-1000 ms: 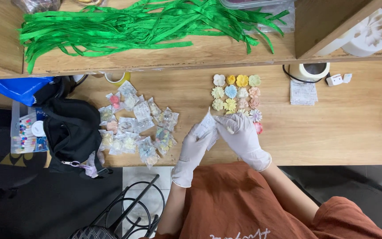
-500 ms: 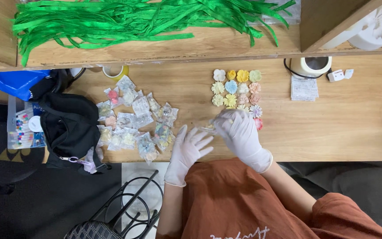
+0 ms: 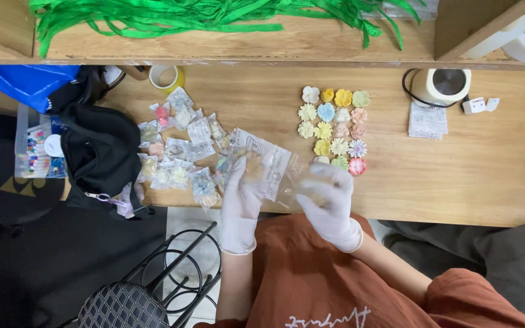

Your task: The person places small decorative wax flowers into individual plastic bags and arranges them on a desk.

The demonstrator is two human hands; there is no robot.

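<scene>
Both my hands wear white gloves and meet over the front edge of the wooden table (image 3: 457, 182). My left hand (image 3: 242, 203) grips a clear plastic packet (image 3: 265, 164) with a pale flower piece inside. My right hand (image 3: 328, 203) holds the packet's other end, where the plastic is crumpled. Just beyond my right hand lies a grid of small pastel flower pieces (image 3: 333, 127). To the left of my left hand sits a pile of small clear packets with flowers (image 3: 180, 152).
Green ribbon strips (image 3: 202, 15) lie on the upper shelf. A black bag (image 3: 98, 155), a blue bag (image 3: 28, 85) and a clear box of beads (image 3: 34, 146) sit at the left. A tape roll (image 3: 166, 77), a round white device (image 3: 442, 85) and a paper slip (image 3: 428, 121) lie on the table. A black wire stool (image 3: 153, 285) stands below.
My left hand has reached into the packet pile and lifted a clear packet. My right hand has come over to take its other end.
</scene>
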